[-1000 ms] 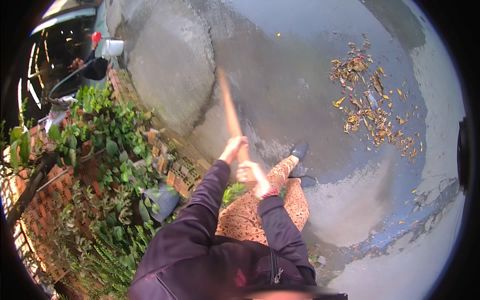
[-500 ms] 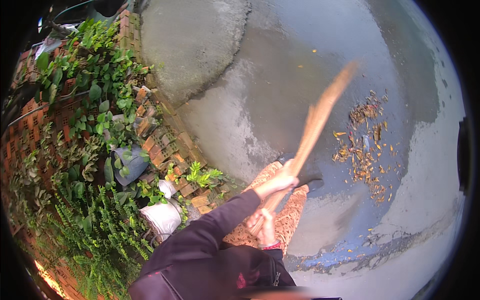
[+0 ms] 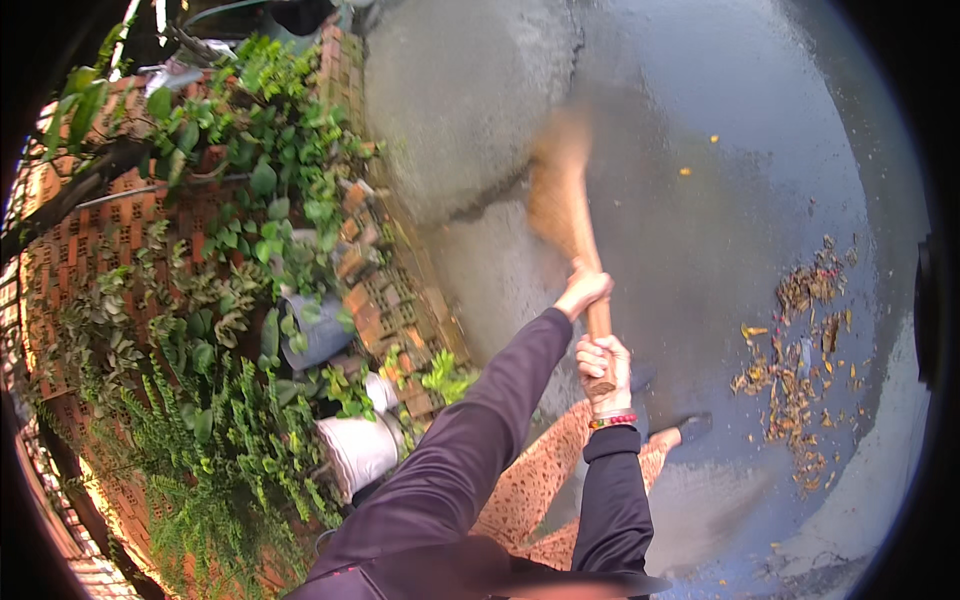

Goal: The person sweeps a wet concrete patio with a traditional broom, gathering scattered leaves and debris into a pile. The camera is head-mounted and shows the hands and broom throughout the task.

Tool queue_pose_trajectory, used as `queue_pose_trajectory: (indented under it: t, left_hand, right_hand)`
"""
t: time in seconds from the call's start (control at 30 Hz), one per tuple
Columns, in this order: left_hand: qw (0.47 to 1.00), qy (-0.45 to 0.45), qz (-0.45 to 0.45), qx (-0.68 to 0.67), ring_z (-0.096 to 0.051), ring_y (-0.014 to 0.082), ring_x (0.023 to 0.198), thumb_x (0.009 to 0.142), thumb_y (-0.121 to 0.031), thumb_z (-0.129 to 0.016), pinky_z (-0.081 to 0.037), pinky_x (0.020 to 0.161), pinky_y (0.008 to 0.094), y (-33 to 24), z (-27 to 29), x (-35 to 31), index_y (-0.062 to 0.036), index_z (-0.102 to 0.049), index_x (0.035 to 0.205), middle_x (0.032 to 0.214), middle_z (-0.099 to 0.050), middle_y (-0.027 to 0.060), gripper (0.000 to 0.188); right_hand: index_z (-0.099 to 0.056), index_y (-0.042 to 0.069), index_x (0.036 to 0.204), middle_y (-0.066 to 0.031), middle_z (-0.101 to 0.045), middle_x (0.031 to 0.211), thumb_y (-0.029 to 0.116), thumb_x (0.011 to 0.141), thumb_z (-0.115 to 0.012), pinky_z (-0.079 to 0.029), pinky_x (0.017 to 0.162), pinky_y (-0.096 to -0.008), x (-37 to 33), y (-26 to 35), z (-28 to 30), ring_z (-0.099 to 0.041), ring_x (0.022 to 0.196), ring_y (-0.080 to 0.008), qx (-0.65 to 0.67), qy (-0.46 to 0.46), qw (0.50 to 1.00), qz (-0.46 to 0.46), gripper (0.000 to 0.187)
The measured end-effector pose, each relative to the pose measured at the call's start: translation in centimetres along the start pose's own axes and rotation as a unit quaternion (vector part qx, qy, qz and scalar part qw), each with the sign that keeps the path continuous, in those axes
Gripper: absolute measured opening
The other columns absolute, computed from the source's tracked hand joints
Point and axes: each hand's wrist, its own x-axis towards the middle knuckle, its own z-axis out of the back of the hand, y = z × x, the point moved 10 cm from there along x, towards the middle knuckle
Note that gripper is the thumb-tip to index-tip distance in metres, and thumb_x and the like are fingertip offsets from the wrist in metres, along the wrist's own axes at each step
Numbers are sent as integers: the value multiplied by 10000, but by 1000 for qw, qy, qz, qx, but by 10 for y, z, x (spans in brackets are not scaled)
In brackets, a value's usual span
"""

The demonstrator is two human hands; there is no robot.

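A long straw-coloured broom (image 3: pixel 568 205) slants away from me over the wet concrete, its brush end blurred by motion. My left hand (image 3: pixel 583 291) is wrapped round the handle just below the bristles. Nearer to me, my right hand (image 3: pixel 605 368) grips the handle close to its butt end, with bead bracelets at the wrist. The brush sits near a crack in the paving; whether it touches the ground I cannot tell. To the right, apart from the broom, lies a scattered heap of dry leaves (image 3: pixel 800 340).
On the left, a brick wall (image 3: pixel 130 245) is overgrown with green plants (image 3: pixel 200 440). Beside it stand a grey pot (image 3: pixel 318 328) and a white pot (image 3: pixel 360 452). Loose bricks (image 3: pixel 390 300) line the paving edge. My feet are near the lower middle, one dark shoe (image 3: pixel 692 427) showing.
The broom's brush end has swung from the right over to the left. Both hands have moved forward with it, my arms reaching farther out. The scene has shifted rightward in the picture.
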Motion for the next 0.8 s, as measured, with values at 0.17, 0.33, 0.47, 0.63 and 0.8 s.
queue_pose_trajectory:
  t: [0.17, 0.33, 0.47, 0.63, 0.8]
  left_hand:
    - [982, 170, -68, -34, -593, 168, 519, 631, -30, -619, -507, 514, 308, -53, -54, -57, -106, -174, 1482, 689, -599, 106, 963]
    - [976, 184, -26, -115, -573, 180, 482, 652, 30, -587, -482, 447, 322, 2, 31, -58, -142, -120, 1515, 679, -593, 93, 996]
    - [986, 96, -23, -137, -558, 181, 467, 658, 38, -592, -475, 442, 318, 0, 62, 2, -10, 146, 1456, 654, -591, 91, 1088]
    - [971, 196, -66, -123, -516, 155, 443, 678, 54, -586, -463, 394, 314, -13, 79, -11, -129, -72, 1503, 626, -536, 51, 989]
    - [993, 106, 15, -57, -518, 149, 442, 679, 65, -574, -472, 383, 316, 16, 130, -20, -202, -165, 1497, 642, -525, 57, 953]
  right_hand:
    - [-479, 105, 751, 21, -439, 586, 177, 807, -608, -378, 400, -224, -31, 0, 22, -430, 446, -92, -270, -44, 938, 211, 158]
    - [-499, 67, 746, -45, -492, 564, 161, 814, -592, -448, 397, -320, -4, -94, 24, -502, 431, -169, -374, -128, 913, 104, 149]
    - [-484, 76, 845, 37, -428, 620, 100, 805, -568, -369, 405, -224, 41, -66, -15, -425, 478, -82, -263, -43, 961, 67, 97]
    - [-492, 84, 719, 9, -434, 545, 149, 819, -580, -412, 375, -272, 68, -98, 18, -434, 403, -121, -272, -135, 946, 109, 148]
    - [-550, 14, 804, -38, -534, 580, 143, 802, -623, -475, 377, -330, 64, -139, 20, -537, 430, -173, -384, -132, 910, 87, 147]
